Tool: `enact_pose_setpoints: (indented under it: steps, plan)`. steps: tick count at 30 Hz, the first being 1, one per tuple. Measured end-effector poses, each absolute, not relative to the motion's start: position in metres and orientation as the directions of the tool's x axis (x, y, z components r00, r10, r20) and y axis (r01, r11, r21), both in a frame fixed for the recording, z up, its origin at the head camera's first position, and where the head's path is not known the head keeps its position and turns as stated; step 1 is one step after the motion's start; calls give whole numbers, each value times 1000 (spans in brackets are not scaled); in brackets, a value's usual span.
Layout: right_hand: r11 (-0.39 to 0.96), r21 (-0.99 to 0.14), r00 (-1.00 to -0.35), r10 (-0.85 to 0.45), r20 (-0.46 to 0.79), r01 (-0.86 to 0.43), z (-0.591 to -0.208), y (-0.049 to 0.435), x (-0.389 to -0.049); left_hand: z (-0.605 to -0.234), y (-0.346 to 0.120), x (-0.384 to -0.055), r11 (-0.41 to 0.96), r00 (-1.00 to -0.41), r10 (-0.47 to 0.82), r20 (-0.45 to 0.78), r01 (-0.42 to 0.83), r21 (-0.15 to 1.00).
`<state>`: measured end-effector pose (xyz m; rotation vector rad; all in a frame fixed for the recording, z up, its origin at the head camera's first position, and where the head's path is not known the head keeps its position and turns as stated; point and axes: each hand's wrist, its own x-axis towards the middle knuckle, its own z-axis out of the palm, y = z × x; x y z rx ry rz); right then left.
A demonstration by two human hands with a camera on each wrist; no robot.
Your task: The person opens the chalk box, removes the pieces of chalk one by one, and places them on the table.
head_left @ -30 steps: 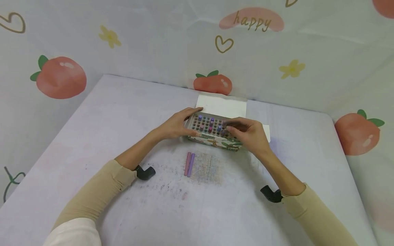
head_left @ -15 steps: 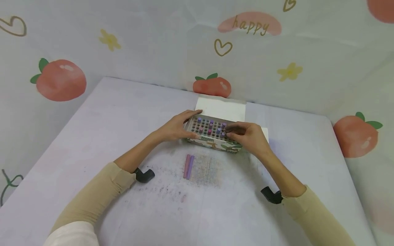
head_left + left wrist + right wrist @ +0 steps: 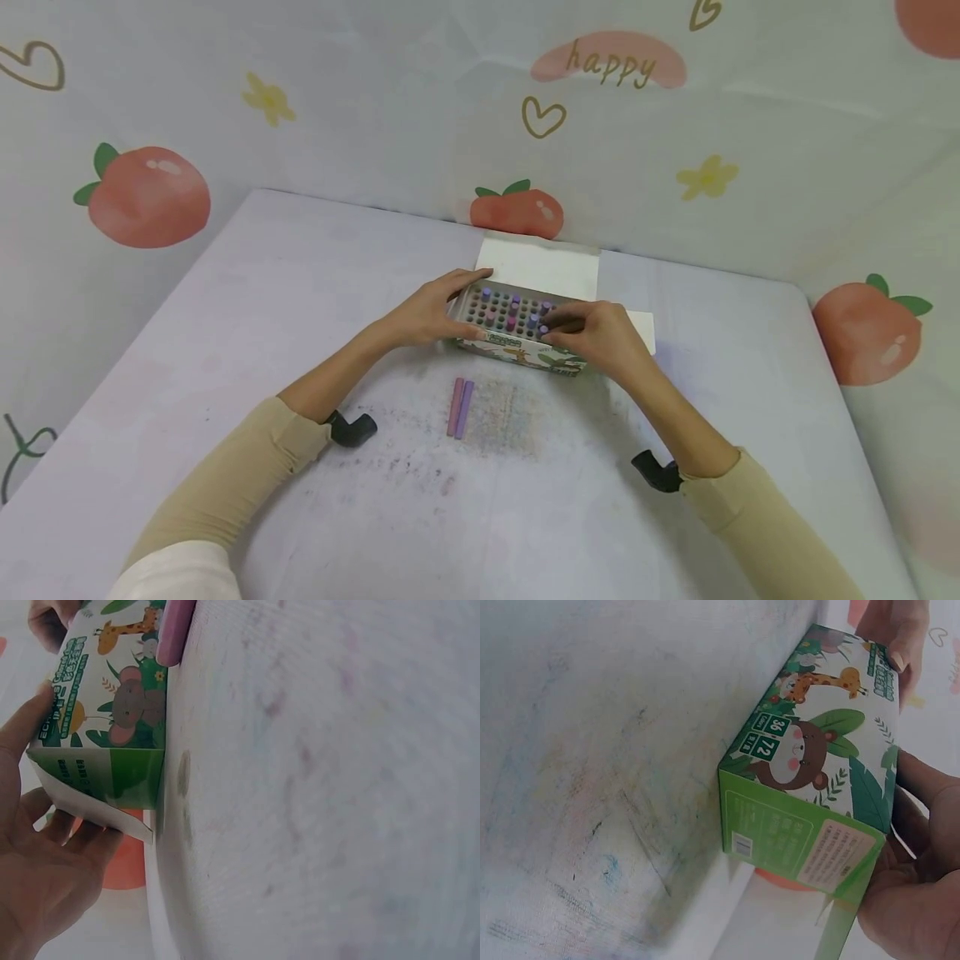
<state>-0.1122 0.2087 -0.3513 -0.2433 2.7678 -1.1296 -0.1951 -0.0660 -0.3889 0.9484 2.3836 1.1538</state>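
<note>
An open-topped box of chalk with animal pictures stands on the table, its inside a grid of holes. Several purple and pink chalk sticks poke up out of it. At its left end my left hand grips the box, thumb on the front edge and fingers at the back. My right hand reaches over the right part, thumb and curled forefinger pinching the top of a purple chalk stick. In the right wrist view the fingers of the right hand are partly hidden behind the box.
A pink chalk and a purple chalk lie side by side in front of the box. The white lid flap stands folded back behind it, and a side flap sticks out right. Chalk dust marks the table.
My right hand has shifted slightly left, its fingertips now at the purple chalk in the front row. The left hand stays on the box. The view has tilted a little.
</note>
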Motion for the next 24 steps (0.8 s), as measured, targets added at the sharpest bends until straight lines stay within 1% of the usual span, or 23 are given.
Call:
enact_pose_setpoints:
  steps: [5,9,16,24]
  plan:
    - [747,-656,-979,-196,-57,-112,-352,206,-112,-389,-67,-195,460,-729,684,-5,426,779]
    - [756,-644,-981,-190,-45,-117,-352,205,-111,-390,-66,-195,467,-731,682,-4,430,773]
    - [760,-618,-977,-200,75,-203,-359,203,-109,-390,-66,-195,478,-733,680,-17,425,768]
    - [729,-658,-982,-138,129,-189,-363,201,-105,-389,-65,-195,483,-733,680,-19,429,764]
